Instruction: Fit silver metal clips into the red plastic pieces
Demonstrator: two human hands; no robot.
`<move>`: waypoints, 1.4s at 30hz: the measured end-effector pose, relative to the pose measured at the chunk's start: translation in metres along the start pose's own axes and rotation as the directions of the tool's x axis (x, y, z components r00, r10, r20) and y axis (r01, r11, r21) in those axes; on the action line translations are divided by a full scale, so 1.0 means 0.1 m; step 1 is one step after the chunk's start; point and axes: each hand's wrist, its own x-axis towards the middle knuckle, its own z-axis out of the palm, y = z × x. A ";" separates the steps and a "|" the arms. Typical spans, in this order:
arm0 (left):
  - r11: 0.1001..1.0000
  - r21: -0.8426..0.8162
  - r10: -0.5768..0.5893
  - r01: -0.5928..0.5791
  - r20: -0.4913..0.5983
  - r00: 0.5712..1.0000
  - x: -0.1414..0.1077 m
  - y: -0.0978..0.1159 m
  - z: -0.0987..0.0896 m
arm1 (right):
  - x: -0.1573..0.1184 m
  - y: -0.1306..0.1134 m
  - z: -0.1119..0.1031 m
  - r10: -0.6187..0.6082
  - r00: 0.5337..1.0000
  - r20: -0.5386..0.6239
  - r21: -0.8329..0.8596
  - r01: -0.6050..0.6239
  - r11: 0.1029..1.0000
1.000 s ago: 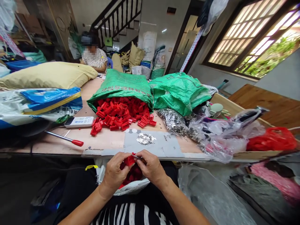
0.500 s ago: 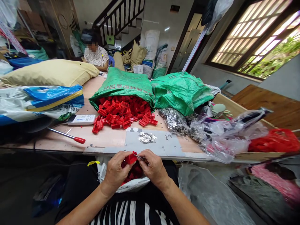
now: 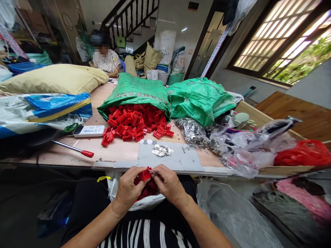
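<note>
Pinched in my left hand (image 3: 130,187) is a red plastic part (image 3: 145,174), held just off the table's front edge. My right hand (image 3: 168,183) grips a thin metal tool (image 3: 154,172), whose tip touches or nearly touches the red part. Beneath both hands, a white bag (image 3: 148,204) on my lap holds more red parts. Small silvery metal pieces (image 3: 162,151) lie in a pile on a grey sheet (image 3: 181,162). Behind them, many red parts (image 3: 134,120) spill from the mouth of a green sack (image 3: 141,89).
A red-tipped lever (image 3: 87,153) and a white device (image 3: 89,131) are at the left. Another green sack (image 3: 201,98), bags of metal pieces (image 3: 192,133) and a red plastic bag (image 3: 302,154) lie rightward. A person (image 3: 106,62) sits across the table.
The view has shifted very slightly. Both hands keep nearly the same place and hold, with the red part and the tool tip turned a little.
</note>
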 end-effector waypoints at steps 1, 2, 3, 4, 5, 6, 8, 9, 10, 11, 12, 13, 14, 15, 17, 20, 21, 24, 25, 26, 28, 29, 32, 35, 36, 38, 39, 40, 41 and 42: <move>1.000 0.002 0.001 -0.001 -0.002 1.000 0.00 0.00 0.00 | 0.00 0.00 0.00 0.024 1.000 -0.008 -0.006 -0.024 1.000; 1.000 0.005 0.002 -0.002 -0.006 1.000 0.01 0.01 0.00 | 0.00 -0.01 0.01 0.058 0.998 -0.026 -0.011 -0.058 0.998; 1.000 0.010 0.002 -0.002 -0.012 1.000 0.01 0.01 0.00 | 0.01 -0.02 0.01 0.099 0.994 -0.049 -0.015 -0.100 0.995; 1.000 0.017 0.002 -0.002 -0.021 1.000 0.01 0.02 0.00 | 0.01 -0.02 0.01 0.142 0.987 -0.071 -0.016 -0.144 0.989; 1.000 0.025 0.001 0.000 -0.032 0.999 0.02 0.02 0.00 | 0.01 -0.03 0.02 0.179 0.980 -0.090 -0.014 -0.181 0.983; 0.999 0.034 0.001 0.001 -0.043 0.999 0.02 0.02 0.00 | 0.01 -0.04 0.02 0.206 0.973 -0.100 -0.007 -0.207 0.978; 0.999 0.052 0.001 0.002 -0.059 0.998 0.03 0.03 0.00 | 0.00 -0.06 0.02 0.236 0.967 -0.099 0.015 -0.236 0.972; 0.998 0.060 0.002 0.002 -0.062 0.998 0.03 0.03 0.00 | 0.00 -0.08 0.02 0.247 0.964 -0.094 0.030 -0.246 0.969; 0.998 0.067 0.003 0.001 -0.065 0.998 0.03 0.04 0.00 | 0.00 -0.09 0.03 0.261 0.961 -0.090 0.047 -0.257 0.965; 0.997 0.073 0.003 0.002 -0.067 0.998 0.04 0.04 0.00 | 0.01 -0.10 0.03 0.280 0.956 -0.087 0.063 -0.275 0.959; 0.997 0.077 0.004 0.002 -0.070 0.998 0.04 0.05 0.00 | 0.01 -0.11 0.04 0.306 0.948 -0.084 0.081 -0.300 0.951; 0.997 0.078 0.005 0.000 -0.073 0.997 0.04 0.05 0.00 | 0.02 -0.11 0.05 0.339 0.937 -0.084 0.103 -0.330 0.938; 0.997 0.077 0.008 -0.003 -0.073 0.997 0.04 0.05 0.01 | 0.03 -0.12 0.06 0.375 0.923 -0.084 0.128 -0.363 0.923; 0.997 0.075 0.013 -0.008 -0.071 0.997 0.04 0.06 0.01 | 0.04 -0.11 0.07 0.414 0.907 -0.084 0.152 -0.399 0.904; 0.997 0.070 0.026 -0.022 -0.062 0.998 0.03 0.05 0.02 | 0.06 -0.10 0.09 0.479 0.874 -0.083 0.185 -0.459 0.869; 0.996 0.078 0.037 -0.033 -0.056 0.998 0.01 0.03 0.03 | 0.07 -0.08 0.10 0.520 0.849 -0.088 0.178 -0.500 0.847; 0.996 0.085 0.040 -0.035 -0.058 0.998 0.01 0.02 0.03 | 0.07 -0.09 0.10 0.524 0.847 -0.091 0.170 -0.505 0.846; 0.993 0.107 0.052 -0.047 -0.047 0.998 -0.01 -0.01 0.03 | 0.07 -0.12 0.09 0.535 0.838 -0.110 0.135 -0.520 0.843; 0.992 0.113 0.057 -0.053 -0.039 0.998 -0.01 -0.01 0.03 | 0.07 -0.14 0.09 0.539 0.833 -0.120 0.120 -0.527 0.841; 0.991 0.119 0.060 -0.056 -0.030 0.998 -0.01 -0.01 0.03 | 0.07 -0.16 0.08 0.543 0.829 -0.132 0.103 -0.534 0.839; 0.989 0.128 0.072 -0.069 -0.020 0.997 -0.01 -0.02 0.03 | 0.07 -0.19 0.08 0.548 0.823 -0.149 0.075 -0.543 0.836; 0.988 0.130 0.082 -0.079 -0.020 0.996 -0.01 -0.01 0.04 | 0.08 -0.21 0.08 0.550 0.821 -0.154 0.065 -0.547 0.835; 0.986 0.125 0.110 -0.106 -0.020 0.994 -0.02 -0.01 0.04 | 0.09 -0.23 0.08 0.558 0.816 -0.151 0.047 -0.558 0.828; 0.985 0.129 0.113 -0.112 -0.003 0.994 -0.02 -0.01 0.04 | 0.09 -0.23 0.07 0.565 0.814 -0.135 0.043 -0.565 0.824; 0.985 0.131 0.112 -0.112 0.006 0.994 -0.02 -0.01 0.04 | 0.09 -0.23 0.07 0.565 0.815 -0.129 0.041 -0.565 0.824; 0.984 0.135 0.111 -0.112 0.016 0.994 -0.02 -0.01 0.04 | 0.09 -0.22 0.07 0.563 0.817 -0.124 0.033 -0.564 0.825; 0.984 0.135 0.111 -0.113 0.019 0.994 -0.02 -0.01 0.04 | 0.09 -0.22 0.06 0.562 0.818 -0.122 0.029 -0.563 0.826; 0.984 0.135 0.114 -0.116 0.020 0.993 -0.02 -0.01 0.04 | 0.09 -0.21 0.06 0.561 0.819 -0.121 0.027 -0.563 0.826; 0.984 0.134 0.118 -0.120 0.022 0.993 -0.02 -0.01 0.04 | 0.09 -0.21 0.05 0.562 0.818 -0.119 0.027 -0.564 0.826; 0.983 0.134 0.122 -0.125 0.025 0.992 -0.02 0.00 0.04 | 0.09 -0.21 0.05 0.564 0.817 -0.117 0.028 -0.565 0.824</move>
